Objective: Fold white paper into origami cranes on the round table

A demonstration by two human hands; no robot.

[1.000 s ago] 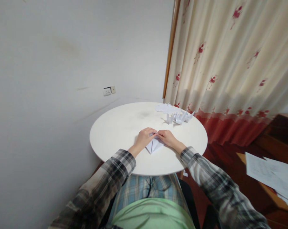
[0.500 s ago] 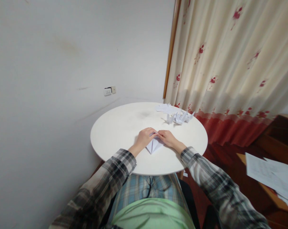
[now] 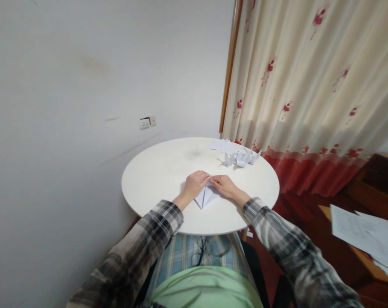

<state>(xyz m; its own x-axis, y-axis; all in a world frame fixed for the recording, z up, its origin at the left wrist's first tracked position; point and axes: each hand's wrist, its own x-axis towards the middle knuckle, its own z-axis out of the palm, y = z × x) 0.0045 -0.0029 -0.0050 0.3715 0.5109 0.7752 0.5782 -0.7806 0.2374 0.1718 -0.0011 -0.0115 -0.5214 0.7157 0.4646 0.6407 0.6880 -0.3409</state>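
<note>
A folded white paper, shaped to a point toward me, lies on the round white table. My left hand rests curled on its left upper part, fingers pinching the top edge. My right hand presses the right upper part, fingertips meeting the left hand's at the paper's top. Both plaid sleeves reach in from below.
Several folded white paper figures and scraps lie at the table's far right. A wall with a socket is behind; a flowered curtain hangs at right. Loose sheets lie on wooden furniture at the right edge.
Both hands stay on the folded paper; fingertips shift only slightly along its top edge.
</note>
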